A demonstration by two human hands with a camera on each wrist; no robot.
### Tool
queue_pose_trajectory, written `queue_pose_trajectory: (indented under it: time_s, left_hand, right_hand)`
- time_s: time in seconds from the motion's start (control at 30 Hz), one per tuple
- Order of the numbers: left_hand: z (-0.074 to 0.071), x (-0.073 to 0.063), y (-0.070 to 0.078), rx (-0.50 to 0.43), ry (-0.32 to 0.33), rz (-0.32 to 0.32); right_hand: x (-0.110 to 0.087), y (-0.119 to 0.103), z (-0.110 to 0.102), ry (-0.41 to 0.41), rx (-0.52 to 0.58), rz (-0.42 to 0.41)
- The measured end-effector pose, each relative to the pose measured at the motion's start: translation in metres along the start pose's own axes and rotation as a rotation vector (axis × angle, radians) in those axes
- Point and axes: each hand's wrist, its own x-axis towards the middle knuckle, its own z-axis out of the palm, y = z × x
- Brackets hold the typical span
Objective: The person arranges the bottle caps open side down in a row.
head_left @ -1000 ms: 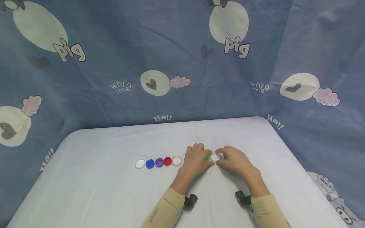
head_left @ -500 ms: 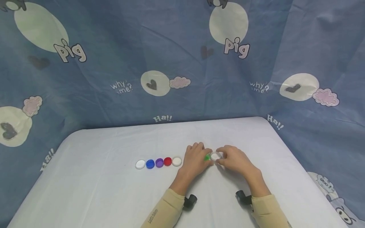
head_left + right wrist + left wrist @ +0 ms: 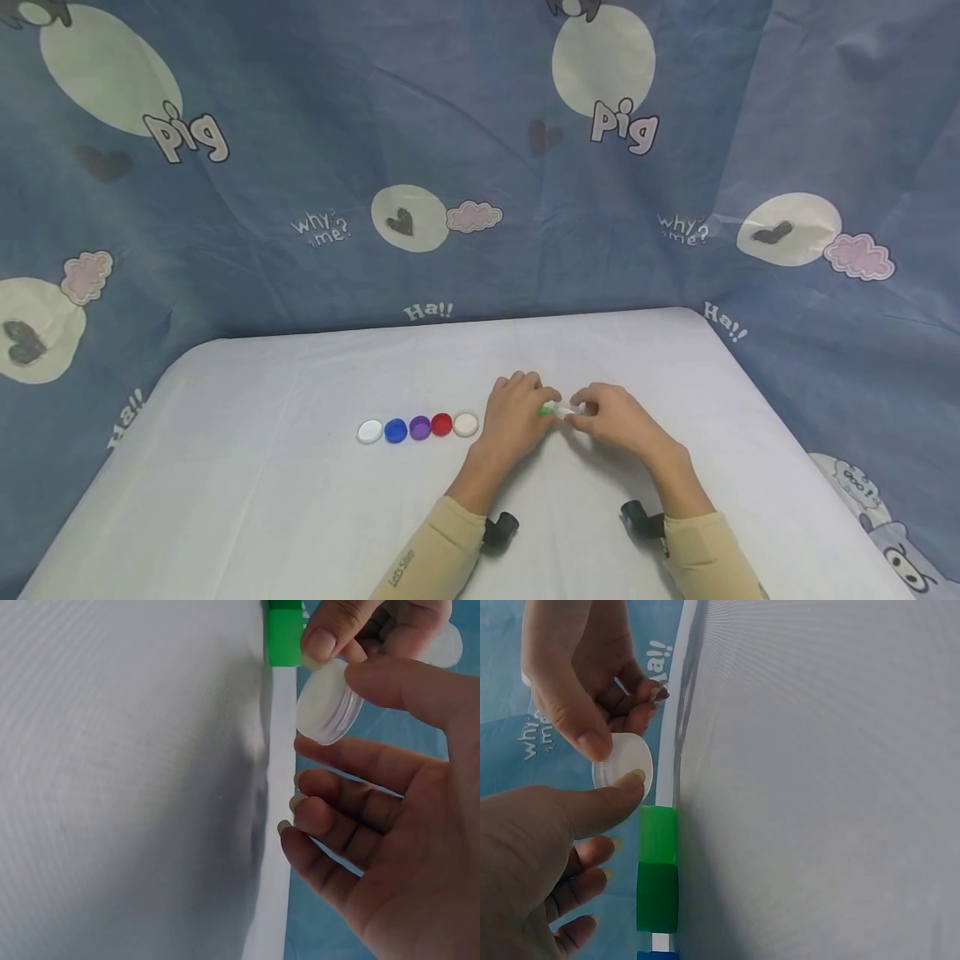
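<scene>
A round white plastic cap (image 3: 567,411) with a translucent, ridged side is held between both hands, tilted up near edge-on in the head view. My left hand (image 3: 516,417) pinches one side, its thumb on the face of the cap (image 3: 625,759) in the left wrist view. From the other side my right hand (image 3: 618,419) pinches the cap (image 3: 322,709) near its rim, lower fingers loosely bent. Close by the left fingertips are a bright green cap (image 3: 658,834) and a darker green cap (image 3: 658,896), side by side on the table. The left hand mostly hides these from the head camera.
Left of the hands, a row of caps lies on the white-covered table (image 3: 262,500): white (image 3: 369,431), blue (image 3: 395,431), purple (image 3: 420,427), red (image 3: 442,424) and off-white (image 3: 466,424). A blue printed curtain (image 3: 480,275) hangs behind the table.
The white cap has tipped from facing the head camera to nearly edge-on between the fingers. Both hands stay in about the same place, and the row of caps is unmoved.
</scene>
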Motion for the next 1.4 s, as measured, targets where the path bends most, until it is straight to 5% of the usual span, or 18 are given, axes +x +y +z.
queue_pose_trajectory:
  time_s: [0.5, 0.83, 1.4]
  left_hand:
    - [-0.0021, 0.0013, -0.0002, 0.064, 0.043, -0.004]
    - [-0.0037, 0.0007, -0.0006, 0.045, 0.03, -0.074]
    - [-0.0035, 0.0013, -0.0002, 0.02, 0.019, -0.056]
  right_hand:
    - [0.0013, 0.0022, 0.0004, 0.002, -0.038, -0.031]
    - [0.001, 0.0041, 0.0019, 0.153, -0.174, -0.116]
    - [0.0018, 0.0041, 0.003, 0.187, -0.129, -0.109]
